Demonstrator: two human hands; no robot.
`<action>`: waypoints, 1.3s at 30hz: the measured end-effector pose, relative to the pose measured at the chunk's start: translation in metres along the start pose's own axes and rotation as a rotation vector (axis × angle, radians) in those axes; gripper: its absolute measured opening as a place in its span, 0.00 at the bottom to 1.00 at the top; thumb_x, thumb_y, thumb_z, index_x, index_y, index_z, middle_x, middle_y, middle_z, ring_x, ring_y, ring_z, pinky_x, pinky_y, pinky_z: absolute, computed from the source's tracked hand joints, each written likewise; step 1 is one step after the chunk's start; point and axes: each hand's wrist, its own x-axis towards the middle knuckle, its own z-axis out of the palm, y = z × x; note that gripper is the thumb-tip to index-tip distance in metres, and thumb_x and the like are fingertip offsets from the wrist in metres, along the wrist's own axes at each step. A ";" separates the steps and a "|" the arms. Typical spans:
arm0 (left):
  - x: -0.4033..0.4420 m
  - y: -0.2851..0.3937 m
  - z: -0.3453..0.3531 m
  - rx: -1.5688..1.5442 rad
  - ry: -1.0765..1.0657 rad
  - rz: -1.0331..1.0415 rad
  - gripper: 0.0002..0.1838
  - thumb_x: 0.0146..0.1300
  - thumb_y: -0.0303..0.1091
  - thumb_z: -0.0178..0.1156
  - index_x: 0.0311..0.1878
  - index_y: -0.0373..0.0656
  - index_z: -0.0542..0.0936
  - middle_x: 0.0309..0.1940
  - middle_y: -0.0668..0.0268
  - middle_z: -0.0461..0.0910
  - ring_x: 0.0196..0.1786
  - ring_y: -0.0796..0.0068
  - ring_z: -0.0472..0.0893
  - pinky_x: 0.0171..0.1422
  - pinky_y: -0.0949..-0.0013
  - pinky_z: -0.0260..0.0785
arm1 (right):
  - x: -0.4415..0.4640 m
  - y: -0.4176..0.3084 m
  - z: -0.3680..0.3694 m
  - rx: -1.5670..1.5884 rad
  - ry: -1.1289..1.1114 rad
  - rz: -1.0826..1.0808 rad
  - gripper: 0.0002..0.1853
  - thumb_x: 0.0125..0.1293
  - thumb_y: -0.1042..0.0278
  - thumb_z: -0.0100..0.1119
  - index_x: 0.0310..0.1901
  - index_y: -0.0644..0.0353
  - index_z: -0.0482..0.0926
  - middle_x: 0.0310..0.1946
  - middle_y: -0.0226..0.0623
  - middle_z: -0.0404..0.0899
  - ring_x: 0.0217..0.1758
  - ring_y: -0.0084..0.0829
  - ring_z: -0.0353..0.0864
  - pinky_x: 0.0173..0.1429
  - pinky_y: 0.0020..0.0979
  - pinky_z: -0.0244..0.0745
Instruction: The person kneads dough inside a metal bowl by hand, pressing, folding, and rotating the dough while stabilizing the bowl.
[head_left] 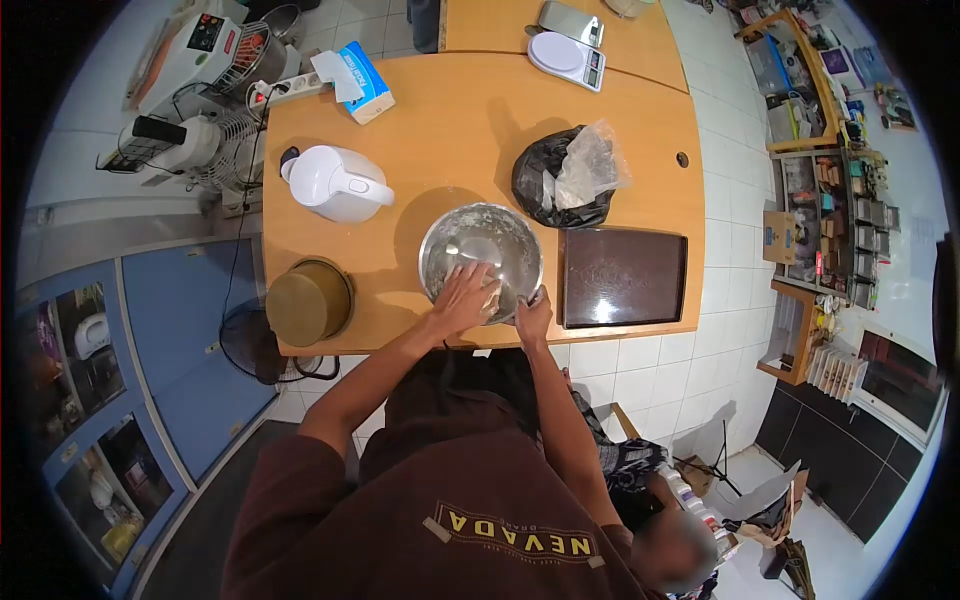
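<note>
A steel mixing bowl (432, 258) stands near the table's front edge, its inner wall smeared with pale residue. My left hand (466, 300) reaches into it, fingers stretched out and slightly apart, palm down. Pale paste clings to that hand's edge; whatever lies under the palm is hidden. At the bowl's near right rim, my right hand (533, 316) is closed, gripping the rim between thumb and fingers. To the right lies a dark baking tray (625, 275). Behind the bowl sits a black plastic bag (535, 180) with a clear bag (590, 170) in its opening.
On the wooden table (450, 110) are a white kettle (335, 183), a brownish pot (308, 302), a tissue box (368, 88) and a kitchen scale (566, 58). A stand mixer (195, 65) is at far left. Another person (650, 480) is at lower right.
</note>
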 end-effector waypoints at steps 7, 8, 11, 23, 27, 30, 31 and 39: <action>0.014 -0.020 0.041 0.184 -0.151 0.001 0.35 0.58 0.50 0.69 0.68 0.50 0.74 0.60 0.58 0.79 0.65 0.52 0.75 0.70 0.42 0.63 | -0.002 0.017 0.008 0.170 0.026 0.058 0.12 0.66 0.80 0.57 0.51 0.66 0.73 0.43 0.46 0.83 0.41 0.36 0.87 0.35 0.39 0.92; 0.014 -0.024 0.048 0.220 -0.141 0.022 0.34 0.59 0.51 0.69 0.68 0.51 0.75 0.60 0.58 0.79 0.65 0.53 0.75 0.69 0.42 0.63 | -0.002 0.015 0.005 0.153 0.020 0.090 0.14 0.64 0.79 0.59 0.51 0.66 0.74 0.42 0.49 0.84 0.44 0.42 0.87 0.41 0.41 0.88; 0.021 -0.029 0.047 0.280 -0.120 0.033 0.32 0.61 0.52 0.66 0.67 0.54 0.76 0.60 0.60 0.80 0.66 0.55 0.75 0.70 0.41 0.63 | -0.003 -0.004 0.001 0.107 0.009 0.126 0.16 0.60 0.78 0.63 0.51 0.66 0.75 0.39 0.56 0.85 0.49 0.54 0.88 0.52 0.44 0.79; 0.083 -0.023 0.076 -0.015 0.105 -0.420 0.27 0.59 0.55 0.65 0.58 0.50 0.84 0.62 0.58 0.80 0.68 0.52 0.75 0.77 0.41 0.55 | 0.007 -0.038 -0.015 -0.068 0.048 -0.091 0.15 0.59 0.75 0.61 0.49 0.67 0.79 0.36 0.55 0.86 0.43 0.52 0.89 0.48 0.42 0.80; 0.066 -0.024 0.065 -0.143 0.289 -0.505 0.31 0.60 0.52 0.69 0.63 0.48 0.80 0.57 0.57 0.78 0.61 0.50 0.74 0.67 0.42 0.62 | 0.013 -0.031 -0.013 -0.013 0.022 0.016 0.16 0.57 0.74 0.61 0.49 0.66 0.80 0.37 0.55 0.87 0.45 0.53 0.89 0.49 0.44 0.80; 0.039 -0.003 0.006 -0.196 0.190 -0.446 0.33 0.61 0.53 0.69 0.65 0.45 0.77 0.59 0.53 0.75 0.66 0.44 0.70 0.69 0.40 0.61 | 0.019 0.002 -0.007 0.037 0.013 0.082 0.16 0.58 0.74 0.62 0.49 0.65 0.80 0.39 0.55 0.87 0.46 0.54 0.88 0.50 0.44 0.80; 0.032 -0.010 -0.006 -0.272 0.083 -0.356 0.38 0.56 0.51 0.73 0.68 0.45 0.74 0.57 0.52 0.74 0.65 0.43 0.70 0.69 0.35 0.59 | 0.020 0.009 -0.005 0.060 0.013 0.070 0.16 0.58 0.74 0.62 0.49 0.65 0.80 0.39 0.55 0.87 0.46 0.54 0.88 0.50 0.44 0.80; 0.040 -0.034 0.005 0.032 -0.096 0.048 0.46 0.47 0.41 0.74 0.70 0.35 0.68 0.63 0.42 0.71 0.70 0.43 0.68 0.72 0.47 0.65 | 0.008 -0.003 -0.004 -0.042 0.011 -0.014 0.13 0.62 0.73 0.60 0.48 0.66 0.79 0.37 0.59 0.85 0.47 0.59 0.86 0.48 0.47 0.79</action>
